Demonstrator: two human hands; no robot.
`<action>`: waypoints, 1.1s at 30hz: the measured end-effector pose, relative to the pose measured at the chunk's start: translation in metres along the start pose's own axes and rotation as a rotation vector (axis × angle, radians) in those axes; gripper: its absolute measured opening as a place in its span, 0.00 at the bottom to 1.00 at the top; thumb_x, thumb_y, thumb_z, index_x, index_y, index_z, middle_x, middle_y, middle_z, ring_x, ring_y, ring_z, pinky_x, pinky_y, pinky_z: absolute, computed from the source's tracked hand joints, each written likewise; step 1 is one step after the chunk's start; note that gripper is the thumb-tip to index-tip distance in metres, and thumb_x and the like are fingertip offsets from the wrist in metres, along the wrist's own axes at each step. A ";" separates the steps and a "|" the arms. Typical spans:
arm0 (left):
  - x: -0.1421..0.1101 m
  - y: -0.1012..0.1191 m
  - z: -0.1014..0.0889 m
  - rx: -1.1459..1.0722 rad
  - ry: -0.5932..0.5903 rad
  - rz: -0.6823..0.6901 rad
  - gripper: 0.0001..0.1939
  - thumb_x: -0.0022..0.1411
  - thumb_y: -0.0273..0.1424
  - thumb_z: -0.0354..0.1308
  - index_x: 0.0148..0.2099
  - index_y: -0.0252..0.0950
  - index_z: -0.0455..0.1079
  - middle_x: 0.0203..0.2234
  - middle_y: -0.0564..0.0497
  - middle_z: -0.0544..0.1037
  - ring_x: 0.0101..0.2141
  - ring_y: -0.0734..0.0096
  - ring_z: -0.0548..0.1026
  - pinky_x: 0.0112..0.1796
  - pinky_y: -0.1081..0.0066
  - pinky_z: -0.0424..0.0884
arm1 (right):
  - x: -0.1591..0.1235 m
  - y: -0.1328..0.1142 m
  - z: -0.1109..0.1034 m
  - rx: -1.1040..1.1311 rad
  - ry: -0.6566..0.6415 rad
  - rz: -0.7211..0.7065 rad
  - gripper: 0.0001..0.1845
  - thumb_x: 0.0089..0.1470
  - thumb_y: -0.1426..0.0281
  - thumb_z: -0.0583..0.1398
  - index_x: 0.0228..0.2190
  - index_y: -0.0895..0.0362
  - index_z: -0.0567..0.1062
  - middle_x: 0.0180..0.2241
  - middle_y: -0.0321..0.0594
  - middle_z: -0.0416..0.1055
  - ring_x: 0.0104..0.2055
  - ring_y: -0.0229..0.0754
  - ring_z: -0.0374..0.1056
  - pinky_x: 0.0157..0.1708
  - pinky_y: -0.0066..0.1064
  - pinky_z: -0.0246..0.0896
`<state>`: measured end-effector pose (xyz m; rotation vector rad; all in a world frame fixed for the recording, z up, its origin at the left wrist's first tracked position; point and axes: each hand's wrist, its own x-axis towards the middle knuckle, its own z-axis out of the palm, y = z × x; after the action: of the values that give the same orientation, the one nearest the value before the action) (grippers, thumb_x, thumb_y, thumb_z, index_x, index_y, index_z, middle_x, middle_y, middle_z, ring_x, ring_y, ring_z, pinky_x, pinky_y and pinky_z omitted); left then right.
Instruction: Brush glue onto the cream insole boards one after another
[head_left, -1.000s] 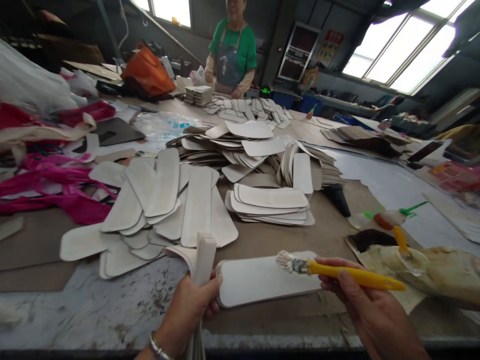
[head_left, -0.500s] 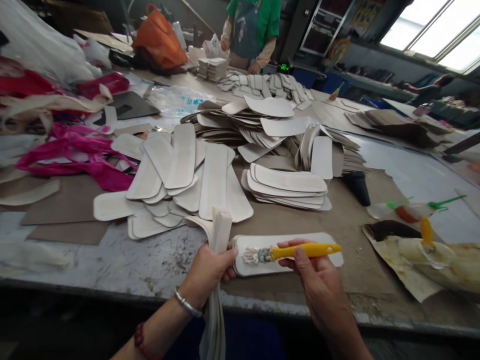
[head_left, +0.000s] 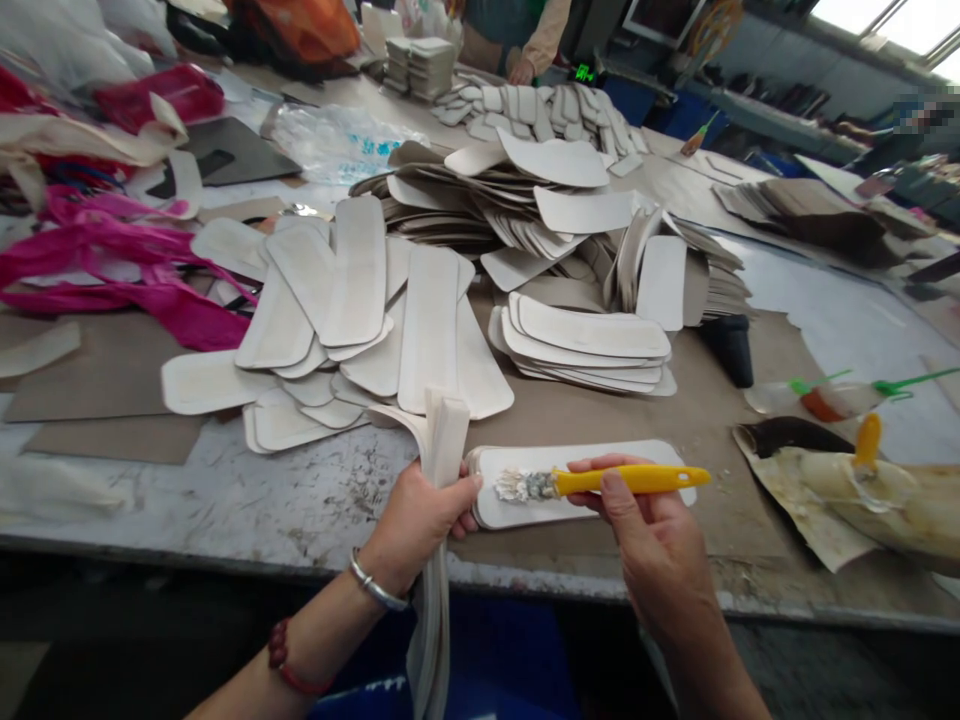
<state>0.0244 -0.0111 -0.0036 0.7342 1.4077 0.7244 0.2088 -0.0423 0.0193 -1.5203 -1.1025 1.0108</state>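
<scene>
My left hand (head_left: 424, 515) is closed around a bundle of long off-white strips (head_left: 445, 440), which stands up above the fist and hangs down over the table edge. Its thumb and fingertips reach the left end of a small stack of white rounded panels (head_left: 600, 453) lying flat. In my right hand (head_left: 664, 535) is a brush (head_left: 637, 480) with a yellow handle, held level between thumb and fingers. The brush's clotted, whitish bristles lie over the left half of the top panel; whether they press on it I cannot tell.
Loose white panels (head_left: 360, 280) are heaped at the left, with a neat stack (head_left: 592, 330) and a bigger pile (head_left: 555, 160) behind. A pink bag (head_left: 150, 270) lies left. At right are a dark cone (head_left: 727, 350) and a glue-stained container (head_left: 892, 495). A person's arm (head_left: 544, 45) shows beyond.
The view has tipped downward, so most things sit higher in the picture. The brush has shifted slightly right along the panel. Both hands keep their holds.
</scene>
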 end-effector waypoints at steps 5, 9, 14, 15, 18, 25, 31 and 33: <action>0.001 0.000 0.000 0.016 -0.004 0.001 0.13 0.44 0.36 0.60 0.29 0.32 0.66 0.10 0.54 0.71 0.14 0.75 0.67 0.17 0.79 0.63 | 0.000 -0.008 -0.013 -0.213 0.111 -0.045 0.14 0.57 0.59 0.56 0.37 0.57 0.70 0.38 0.42 0.72 0.36 0.40 0.71 0.37 0.31 0.70; 0.001 0.000 0.000 0.046 0.018 0.004 0.16 0.43 0.40 0.61 0.30 0.32 0.66 0.10 0.54 0.71 0.14 0.73 0.68 0.17 0.77 0.65 | -0.001 -0.013 -0.028 -0.381 0.183 -0.082 0.13 0.57 0.59 0.56 0.37 0.56 0.70 0.37 0.43 0.72 0.34 0.41 0.72 0.32 0.30 0.70; 0.002 -0.004 -0.003 0.074 0.013 0.016 0.20 0.43 0.43 0.63 0.32 0.33 0.66 0.11 0.54 0.71 0.15 0.71 0.68 0.19 0.75 0.66 | -0.002 -0.011 -0.051 -0.575 0.301 -0.113 0.14 0.57 0.58 0.55 0.38 0.55 0.71 0.37 0.42 0.73 0.33 0.42 0.72 0.33 0.34 0.69; 0.003 -0.005 -0.003 0.079 0.014 0.017 0.20 0.43 0.44 0.63 0.32 0.33 0.66 0.11 0.54 0.71 0.15 0.71 0.69 0.19 0.75 0.66 | -0.002 -0.011 -0.055 -0.605 0.324 -0.120 0.14 0.57 0.58 0.54 0.38 0.55 0.71 0.38 0.43 0.73 0.34 0.43 0.72 0.33 0.34 0.69; 0.006 -0.010 -0.003 0.084 0.030 0.014 0.20 0.43 0.44 0.63 0.31 0.34 0.66 0.11 0.54 0.71 0.15 0.70 0.69 0.19 0.74 0.66 | -0.002 -0.010 -0.066 -0.670 0.358 -0.119 0.14 0.58 0.58 0.53 0.38 0.55 0.71 0.39 0.44 0.72 0.33 0.44 0.71 0.31 0.36 0.68; -0.002 -0.001 0.003 0.059 0.105 0.020 0.17 0.40 0.41 0.64 0.30 0.35 0.66 0.10 0.54 0.70 0.14 0.69 0.68 0.18 0.73 0.65 | 0.003 -0.012 -0.081 -0.833 0.386 -0.279 0.12 0.59 0.63 0.52 0.37 0.56 0.70 0.37 0.44 0.72 0.37 0.46 0.70 0.40 0.39 0.65; -0.009 0.007 0.005 0.081 0.093 0.026 0.19 0.42 0.43 0.64 0.30 0.35 0.66 0.10 0.55 0.70 0.16 0.69 0.67 0.21 0.73 0.65 | 0.006 -0.018 -0.089 -0.899 0.391 -0.364 0.11 0.60 0.65 0.51 0.36 0.56 0.70 0.35 0.45 0.71 0.37 0.46 0.69 0.40 0.38 0.65; -0.009 0.006 0.004 0.082 0.084 0.035 0.19 0.43 0.44 0.63 0.30 0.35 0.65 0.10 0.56 0.70 0.16 0.70 0.67 0.21 0.73 0.64 | 0.005 -0.020 -0.091 -0.881 0.381 -0.366 0.11 0.60 0.65 0.51 0.36 0.57 0.70 0.35 0.45 0.71 0.37 0.46 0.69 0.40 0.38 0.65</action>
<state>0.0281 -0.0150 0.0066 0.8021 1.5110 0.7349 0.2937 -0.0555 0.0561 -1.9609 -1.5570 -0.0731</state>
